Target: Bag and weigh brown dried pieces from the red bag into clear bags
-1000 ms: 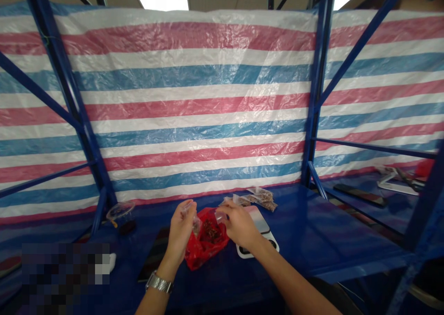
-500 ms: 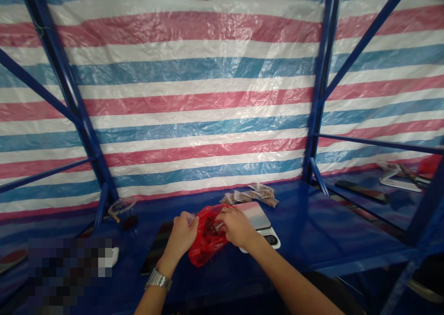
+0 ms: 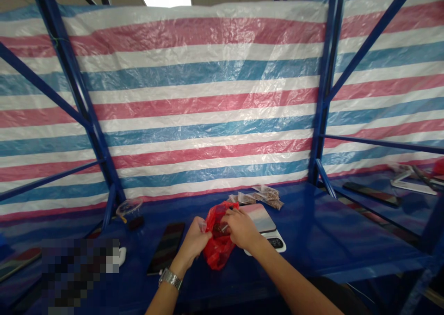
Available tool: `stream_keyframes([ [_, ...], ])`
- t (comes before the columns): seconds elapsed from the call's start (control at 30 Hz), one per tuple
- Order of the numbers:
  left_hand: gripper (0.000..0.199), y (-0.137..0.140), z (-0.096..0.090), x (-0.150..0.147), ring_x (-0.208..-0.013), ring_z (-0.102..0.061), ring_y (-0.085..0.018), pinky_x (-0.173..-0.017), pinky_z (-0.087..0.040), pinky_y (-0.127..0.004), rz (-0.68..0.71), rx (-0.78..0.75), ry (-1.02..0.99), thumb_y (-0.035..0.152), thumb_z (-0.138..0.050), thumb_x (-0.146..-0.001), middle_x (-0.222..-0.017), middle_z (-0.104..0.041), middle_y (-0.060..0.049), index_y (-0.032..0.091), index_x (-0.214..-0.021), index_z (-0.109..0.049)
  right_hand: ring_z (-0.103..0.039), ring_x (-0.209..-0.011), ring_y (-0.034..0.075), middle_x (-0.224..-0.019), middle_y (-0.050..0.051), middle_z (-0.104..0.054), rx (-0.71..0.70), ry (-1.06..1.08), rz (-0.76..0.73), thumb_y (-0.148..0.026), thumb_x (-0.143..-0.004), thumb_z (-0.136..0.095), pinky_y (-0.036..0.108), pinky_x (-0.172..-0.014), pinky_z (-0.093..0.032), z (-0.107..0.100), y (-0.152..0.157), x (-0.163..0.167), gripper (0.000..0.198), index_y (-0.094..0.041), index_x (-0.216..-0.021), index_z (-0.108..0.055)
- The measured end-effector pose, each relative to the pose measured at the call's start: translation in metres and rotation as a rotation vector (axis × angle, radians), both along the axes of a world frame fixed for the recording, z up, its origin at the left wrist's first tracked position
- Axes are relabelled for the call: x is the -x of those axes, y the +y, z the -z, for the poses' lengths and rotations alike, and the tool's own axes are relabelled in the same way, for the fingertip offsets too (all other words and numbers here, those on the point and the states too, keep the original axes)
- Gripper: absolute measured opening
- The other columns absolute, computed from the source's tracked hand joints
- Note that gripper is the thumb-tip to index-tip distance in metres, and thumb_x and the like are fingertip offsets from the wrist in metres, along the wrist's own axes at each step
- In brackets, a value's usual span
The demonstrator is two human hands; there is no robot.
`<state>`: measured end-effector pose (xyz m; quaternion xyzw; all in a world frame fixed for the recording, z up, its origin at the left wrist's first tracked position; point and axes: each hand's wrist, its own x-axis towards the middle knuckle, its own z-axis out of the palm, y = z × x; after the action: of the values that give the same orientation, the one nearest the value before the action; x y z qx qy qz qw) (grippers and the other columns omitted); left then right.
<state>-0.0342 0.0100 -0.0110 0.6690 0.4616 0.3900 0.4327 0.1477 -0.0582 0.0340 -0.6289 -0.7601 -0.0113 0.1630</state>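
Observation:
An open red plastic bag (image 3: 219,254) with dark brown contents stands in front of me on the blue table. At its left rim is my left hand (image 3: 194,239), fingers closed on a small clear plastic bag (image 3: 202,226). My right hand (image 3: 242,228) reaches into the mouth of the red bag from the right, its fingers bent together. Something small and shiny shows at those fingertips, too unclear to name. Just right of the red bag, partly behind my right hand, lies a white kitchen scale (image 3: 261,219) with a dark display.
Several filled clear sachets (image 3: 270,197) lie behind the scale. A black phone (image 3: 168,246) rests left of my left hand. Farther left are a clear round plastic container (image 3: 129,207) and a small white object (image 3: 121,256). Blue metal posts (image 3: 317,120) frame the striped sheet (image 3: 208,97).
The view has shifted slightly left, so most things sit farther right. The red bag stands more upright, and my left hand is closer against its rim. My right hand is still inside its mouth.

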Motion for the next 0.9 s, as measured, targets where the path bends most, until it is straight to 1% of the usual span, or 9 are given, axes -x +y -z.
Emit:
stream_keyframes([
  [0.1,0.022,-0.004,-0.007,-0.004,-0.064,-0.056,-0.013,-0.059,-0.042,-0.022,-0.015,0.047,-0.031,0.010,-0.058,-0.067,-0.071,-0.057,0.005,0.020,-0.086,-0.055,-0.064,-0.117,0.027,-0.121,0.013,-0.072,-0.004,0.013,0.026,-0.010,-0.083,-0.062,0.037,-0.103,-0.044,0.001,0.000,-0.001,0.032,-0.018,-0.111,-0.077],
  [0.2,0.022,-0.004,-0.011,-0.008,-0.065,-0.057,-0.013,-0.061,-0.044,-0.023,-0.037,0.014,-0.088,0.012,-0.061,-0.067,-0.072,-0.059,0.005,0.020,-0.087,-0.056,-0.063,-0.120,0.028,-0.122,0.014,-0.072,-0.010,0.021,0.038,-0.015,-0.086,-0.063,0.037,-0.106,-0.042,0.003,0.000,-0.001,0.030,-0.017,-0.114,-0.076],
  [0.33,0.018,-0.007,-0.014,-0.016,-0.069,-0.060,-0.014,-0.066,-0.046,-0.024,-0.001,-0.010,-0.173,0.013,-0.060,-0.067,-0.075,-0.062,0.003,0.019,-0.084,-0.058,-0.063,-0.120,0.029,-0.124,0.015,-0.072,-0.004,-0.011,0.065,-0.015,-0.089,-0.062,0.038,-0.106,-0.042,0.004,0.000,0.001,0.030,-0.015,-0.115,-0.075],
  [0.47,0.014,-0.011,-0.016,-0.020,-0.070,-0.061,-0.015,-0.067,-0.047,-0.025,-0.003,-0.018,-0.149,0.013,-0.060,-0.069,-0.075,-0.064,0.002,0.019,-0.082,-0.060,-0.063,-0.120,0.028,-0.122,0.015,-0.072,0.006,-0.020,0.056,-0.012,-0.091,-0.056,0.038,-0.105,-0.042,0.002,-0.001,0.001,0.030,-0.014,-0.115,-0.074],
  [0.53,0.013,-0.012,-0.015,-0.020,-0.071,-0.062,-0.015,-0.068,-0.047,-0.025,-0.026,-0.019,-0.138,0.014,-0.061,-0.071,-0.076,-0.066,0.002,0.019,-0.083,-0.061,-0.063,-0.120,0.028,-0.122,0.015,-0.072,0.009,-0.018,0.058,-0.010,-0.091,-0.055,0.038,-0.105,-0.042,0.001,-0.001,-0.001,0.031,-0.015,-0.115,-0.074],
  [0.67,0.012,-0.012,-0.012,-0.018,-0.067,-0.060,-0.015,-0.065,-0.046,-0.024,-0.073,0.019,-0.096,0.012,-0.063,-0.073,-0.072,-0.064,0.002,0.019,-0.083,-0.062,-0.063,-0.119,0.029,-0.124,0.015,-0.071,0.013,-0.024,0.108,-0.011,-0.091,-0.057,0.039,-0.102,-0.043,0.000,-0.002,-0.006,0.033,-0.018,-0.118,-0.074],
  [0.8,0.015,-0.010,-0.009,-0.016,-0.068,-0.060,-0.014,-0.064,-0.044,-0.024,-0.100,0.012,-0.072,0.008,-0.064,-0.070,-0.073,-0.065,0.002,0.018,-0.081,-0.062,-0.065,-0.117,0.030,-0.121,0.016,-0.072,0.038,-0.041,0.177,-0.012,-0.091,-0.059,0.038,-0.100,-0.044,-0.003,-0.003,-0.011,0.031,-0.018,-0.118,-0.075],
  [0.9,0.020,-0.008,-0.007,-0.017,-0.070,-0.060,-0.015,-0.065,-0.045,-0.023,-0.098,-0.003,-0.088,0.005,-0.062,-0.067,-0.075,-0.065,0.002,0.018,-0.083,-0.063,-0.065,-0.117,0.031,-0.122,0.016,-0.072,0.047,-0.050,0.187,-0.011,-0.091,-0.059,0.038,-0.100,-0.045,-0.004,-0.003,-0.012,0.032,-0.017,-0.117,-0.075],
])
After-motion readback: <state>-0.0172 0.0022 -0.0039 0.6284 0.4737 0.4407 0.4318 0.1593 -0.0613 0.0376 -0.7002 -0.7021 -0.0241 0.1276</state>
